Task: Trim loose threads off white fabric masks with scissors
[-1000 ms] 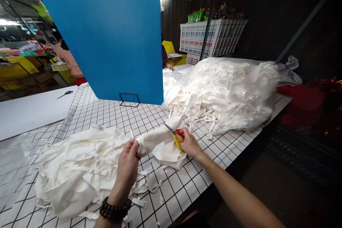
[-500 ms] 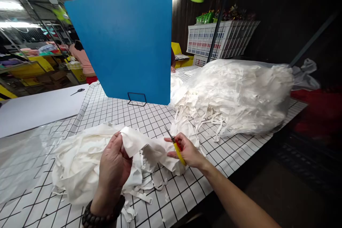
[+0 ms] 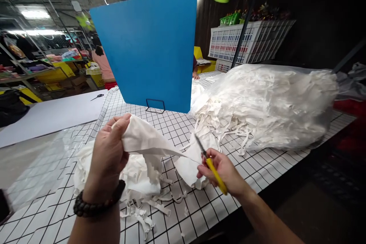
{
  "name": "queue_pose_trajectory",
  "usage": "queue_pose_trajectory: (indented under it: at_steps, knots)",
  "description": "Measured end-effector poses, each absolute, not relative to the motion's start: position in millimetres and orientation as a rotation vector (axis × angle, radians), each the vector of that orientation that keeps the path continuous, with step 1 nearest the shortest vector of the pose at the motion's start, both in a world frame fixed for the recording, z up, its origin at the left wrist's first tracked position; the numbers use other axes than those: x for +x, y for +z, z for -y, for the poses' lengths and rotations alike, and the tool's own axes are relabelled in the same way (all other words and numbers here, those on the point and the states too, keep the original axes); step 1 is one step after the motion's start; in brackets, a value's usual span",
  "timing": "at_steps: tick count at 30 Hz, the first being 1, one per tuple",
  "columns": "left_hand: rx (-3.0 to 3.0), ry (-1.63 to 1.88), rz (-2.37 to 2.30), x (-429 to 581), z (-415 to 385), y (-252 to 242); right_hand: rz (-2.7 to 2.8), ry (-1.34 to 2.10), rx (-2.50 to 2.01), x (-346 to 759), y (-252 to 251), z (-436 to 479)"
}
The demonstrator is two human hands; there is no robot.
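Observation:
My left hand (image 3: pixel 110 148), with a dark beaded bracelet at the wrist, is closed on one end of a white cloth piece (image 3: pixel 148 135). The cloth stretches taut and narrows toward my right hand (image 3: pixel 221 167), whose fingertips seem to pinch its other end. That same hand also grips yellow-handled scissors (image 3: pixel 214 173), blades pointing up and to the left. Below my left hand lies a heap of white cloth (image 3: pixel 131 173) with cut scraps (image 3: pixel 157 206) in front. Another white piece (image 3: pixel 187 169) lies on the table beside my right hand.
A big clear bag of white strips (image 3: pixel 274 106) spills onto the grid-patterned tablecloth (image 3: pixel 134 120) at right. A blue board (image 3: pixel 151 53) stands on a wire stand (image 3: pixel 156 105). Black scissors (image 3: pixel 97 97) lie on a white sheet (image 3: pixel 65 116). Co-workers (image 3: pixel 103 63) are farther back.
My left hand has moved left and up, and my right hand to the right, pulling the cloth taut between them. The view has turned slightly left.

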State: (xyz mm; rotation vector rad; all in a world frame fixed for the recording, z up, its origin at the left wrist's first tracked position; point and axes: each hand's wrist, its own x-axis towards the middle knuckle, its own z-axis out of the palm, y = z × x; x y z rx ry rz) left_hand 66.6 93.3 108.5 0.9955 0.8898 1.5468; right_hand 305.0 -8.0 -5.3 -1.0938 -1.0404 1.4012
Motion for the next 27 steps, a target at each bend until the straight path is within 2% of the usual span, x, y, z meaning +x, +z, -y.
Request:
queue_pose_trajectory:
  at_steps: [6, 11, 15, 19, 23, 27]
  knots:
    - [1.436, 1.500, -0.778, 99, -142, 133, 0.891, 1.660, -0.896, 318, 14, 46]
    - [1.611, 1.099, -0.988, 153, -178, 81, 0.648, 1.615, -0.993, 311, -24, 45]
    - [1.594, 0.792, -0.975, 164, -123, 12, 0.248, 1.653, -0.994, 313, -58, 39]
    - [1.380, 0.371, -0.842, 162, -44, -43, 0.022, 1.683, -0.839, 319, -64, 44]
    - [0.724, 0.456, -0.756, 172, -8, -67, -0.007, 1.717, -0.768, 314, -56, 56]
    - [0.519, 0.570, -0.782, 181, -3, -67, 0.217, 1.741, -0.911, 310, -58, 70]
